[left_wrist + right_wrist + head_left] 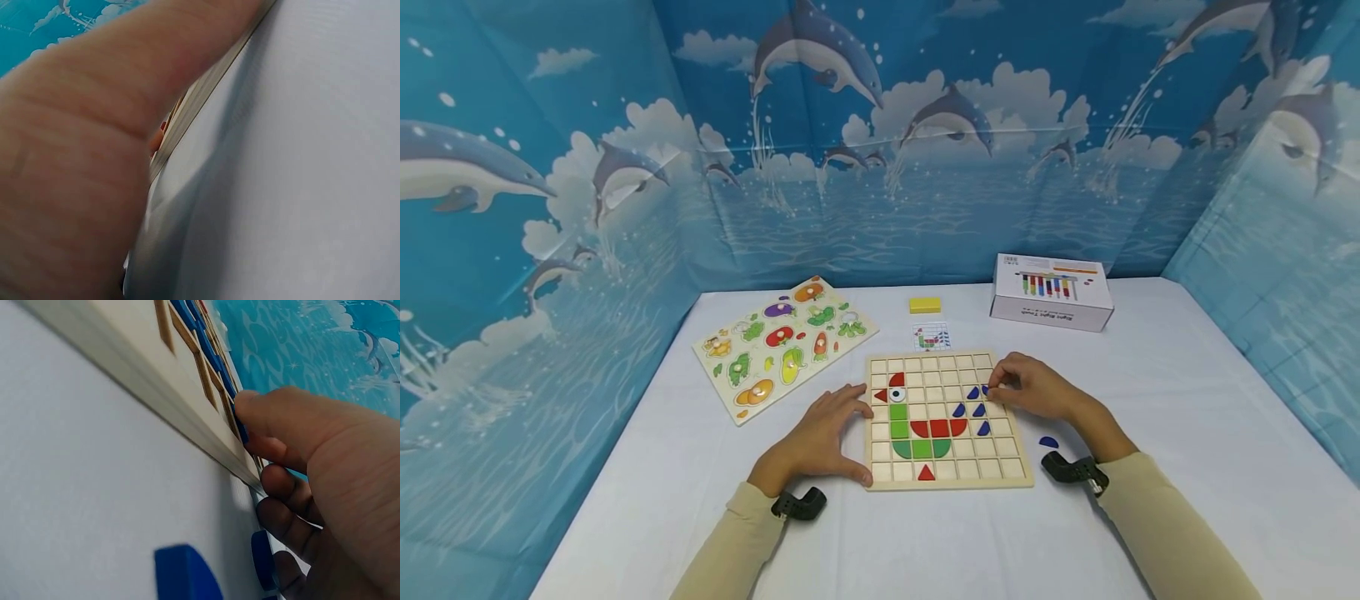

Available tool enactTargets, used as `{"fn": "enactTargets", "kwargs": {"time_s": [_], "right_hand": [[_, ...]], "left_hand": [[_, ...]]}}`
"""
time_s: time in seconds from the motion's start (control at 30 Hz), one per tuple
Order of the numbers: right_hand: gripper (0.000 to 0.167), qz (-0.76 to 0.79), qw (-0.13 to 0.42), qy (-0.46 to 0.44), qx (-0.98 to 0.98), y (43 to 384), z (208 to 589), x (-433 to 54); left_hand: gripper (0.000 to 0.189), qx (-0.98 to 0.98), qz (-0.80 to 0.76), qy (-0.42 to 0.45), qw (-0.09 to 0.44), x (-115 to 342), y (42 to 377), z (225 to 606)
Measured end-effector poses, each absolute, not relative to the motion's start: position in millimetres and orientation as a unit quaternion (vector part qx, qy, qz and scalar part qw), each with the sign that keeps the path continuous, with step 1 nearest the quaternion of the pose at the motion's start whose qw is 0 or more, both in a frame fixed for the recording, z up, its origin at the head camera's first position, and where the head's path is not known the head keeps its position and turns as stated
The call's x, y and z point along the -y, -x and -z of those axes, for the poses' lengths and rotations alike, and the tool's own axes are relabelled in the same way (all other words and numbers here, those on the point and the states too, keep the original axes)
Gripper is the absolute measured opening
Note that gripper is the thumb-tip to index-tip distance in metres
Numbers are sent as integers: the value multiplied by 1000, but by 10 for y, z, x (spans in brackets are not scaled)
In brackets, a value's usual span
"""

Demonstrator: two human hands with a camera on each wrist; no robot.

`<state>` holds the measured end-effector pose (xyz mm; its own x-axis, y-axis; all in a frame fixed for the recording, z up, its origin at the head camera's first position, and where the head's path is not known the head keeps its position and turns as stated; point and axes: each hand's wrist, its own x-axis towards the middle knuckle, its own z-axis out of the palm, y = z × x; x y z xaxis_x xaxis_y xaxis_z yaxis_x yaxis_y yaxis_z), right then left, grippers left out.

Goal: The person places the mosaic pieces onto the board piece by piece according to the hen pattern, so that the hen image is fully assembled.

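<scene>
A wooden grid board (1025,471) lies on the white table, bearing red, green and blue pieces, among them a round piece with an eye (897,394). At its left edge my left hand (816,437) spreads its fingers and thumb, the tips touching the frame. Over the right side of the grid, my right hand (1037,387) pinches a blue half-circle piece (241,430) between thumb and index finger, right at a square. Other blue half-circles (982,428) sit in nearby squares. One loose blue half-circle (1048,442) lies on the table near the right wrist.
Behind the board lie a small picture card (932,336) and a yellow block (925,306). A vegetable puzzle board (760,350) is angled at back left, and a white box (1052,292) stands at back right. A dolphin-printed curtain (850,225) surrounds the table.
</scene>
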<state>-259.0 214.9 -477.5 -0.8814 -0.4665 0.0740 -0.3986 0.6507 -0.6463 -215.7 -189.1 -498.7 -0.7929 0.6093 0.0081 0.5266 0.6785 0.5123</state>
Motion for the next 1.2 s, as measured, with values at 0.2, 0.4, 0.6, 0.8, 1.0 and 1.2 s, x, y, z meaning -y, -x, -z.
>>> {"fn": "enactTargets", "kwargs": {"time_s": [0.2, 0.4, 0.6, 0.8, 1.0, 1.2], "right_hand": [[12, 331, 52, 232, -913, 2596, 4752, -2116], [11, 336, 58, 219, -914, 2585, 4736, -2124], [11, 341, 60, 218, -912, 2580, 4736, -2133], [7, 367, 63, 208, -904, 2558, 4740, -2192], [7, 374, 68, 197, -904, 2533, 4710, -2314], [12, 350, 66, 175, -918, 2494, 4682, -2492]], "left_hand": [[91, -911, -254, -314, 79, 1884, 2156, 4972], [90, -910, -256, -318, 76, 1879, 2159, 4965], [90, -910, -254, -318, 75, 1881, 2167, 4979], [90, -910, -259, -316, 77, 1888, 2149, 4982], [91, -911, -255, -313, 78, 1893, 2141, 4983], [92, -912, -256, -311, 77, 1896, 2145, 4991]]}}
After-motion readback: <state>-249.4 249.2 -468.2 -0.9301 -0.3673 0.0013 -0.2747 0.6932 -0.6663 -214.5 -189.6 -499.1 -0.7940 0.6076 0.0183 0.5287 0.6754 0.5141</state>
